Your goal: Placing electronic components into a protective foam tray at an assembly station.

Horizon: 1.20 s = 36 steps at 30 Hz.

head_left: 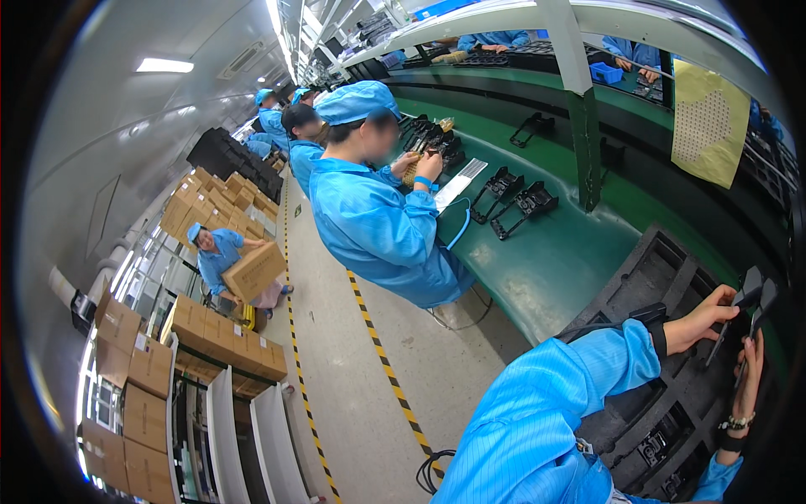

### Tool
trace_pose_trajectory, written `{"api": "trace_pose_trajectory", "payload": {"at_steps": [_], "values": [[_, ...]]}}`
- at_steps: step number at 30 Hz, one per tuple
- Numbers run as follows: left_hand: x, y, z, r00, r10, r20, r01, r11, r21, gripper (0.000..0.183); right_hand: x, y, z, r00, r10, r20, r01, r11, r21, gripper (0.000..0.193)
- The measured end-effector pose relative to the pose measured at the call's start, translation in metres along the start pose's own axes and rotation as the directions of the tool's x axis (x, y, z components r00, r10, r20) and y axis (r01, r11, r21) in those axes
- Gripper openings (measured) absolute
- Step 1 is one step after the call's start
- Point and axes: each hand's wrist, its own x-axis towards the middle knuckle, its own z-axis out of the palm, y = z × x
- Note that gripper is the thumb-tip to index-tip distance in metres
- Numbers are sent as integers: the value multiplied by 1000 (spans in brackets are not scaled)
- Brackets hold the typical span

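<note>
At the far right, my left hand [703,321] reaches over a dark grey compartment tray [617,424] and pinches a thin dark flat part [746,287]. A second thin dark part [765,301] stands close beside it, with my right hand [750,370] closed at its lower end. Both parts have a broad upper end and a narrow strip running down; their exact kind cannot be made out. Black bands circle both my wrists, and a beaded bracelet is on the right one. Small dark parts [653,448] lie in the tray's compartments below my arms.
A green workbench [537,290] runs ahead, bearing black bracket-like frames [525,208]. Left of it a co-worker [369,210] in blue handles a small piece. A post [579,126] rises from the bench. Farther left, another person carries a carton [254,271] near stacked boxes.
</note>
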Motion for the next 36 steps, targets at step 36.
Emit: {"api": "trace_pose_trajectory", "payload": {"at_steps": [36], "values": [[-6,10,3,997,-49,-67,49,999,4,38,-21,-52,24,993,0,120,-19,988,155,71]]}}
